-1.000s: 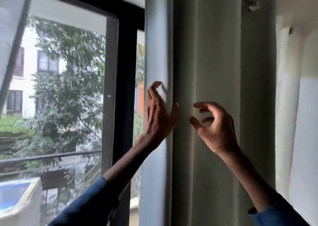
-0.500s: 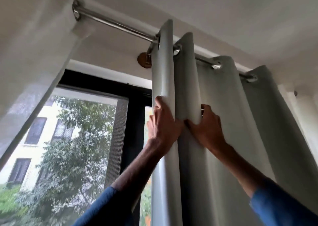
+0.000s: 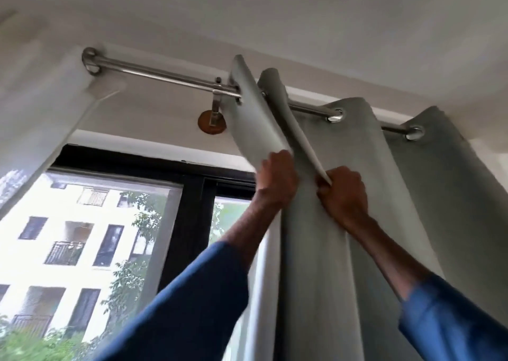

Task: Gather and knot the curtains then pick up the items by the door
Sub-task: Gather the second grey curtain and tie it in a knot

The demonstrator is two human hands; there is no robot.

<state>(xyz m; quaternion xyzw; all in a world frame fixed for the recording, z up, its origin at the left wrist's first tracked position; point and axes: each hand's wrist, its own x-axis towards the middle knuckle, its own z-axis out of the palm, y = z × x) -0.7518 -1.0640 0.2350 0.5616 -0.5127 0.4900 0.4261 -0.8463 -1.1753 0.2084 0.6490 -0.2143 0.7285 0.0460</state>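
A pale grey eyelet curtain (image 3: 354, 184) hangs in folds from a steel rod (image 3: 165, 75) above the window. My left hand (image 3: 276, 177) grips the curtain's leading fold near the top, and the fabric bends over my fist. Just to its right, my right hand (image 3: 343, 193) grips the second fold, which is pulled down into a tight crease. Both arms reach upward in blue sleeves. The items by the door are not in view.
A sheer white curtain (image 3: 41, 129) hangs at the far left of the rod. A black-framed window (image 3: 192, 223) shows a white building and trees outside. A bracket (image 3: 214, 113) fixes the rod to the wall. The ceiling is close above.
The view has tilted up toward the rod. Both hands went from lying on the folds with loose fingers to gripping them in fists, bunching the two leading folds together.
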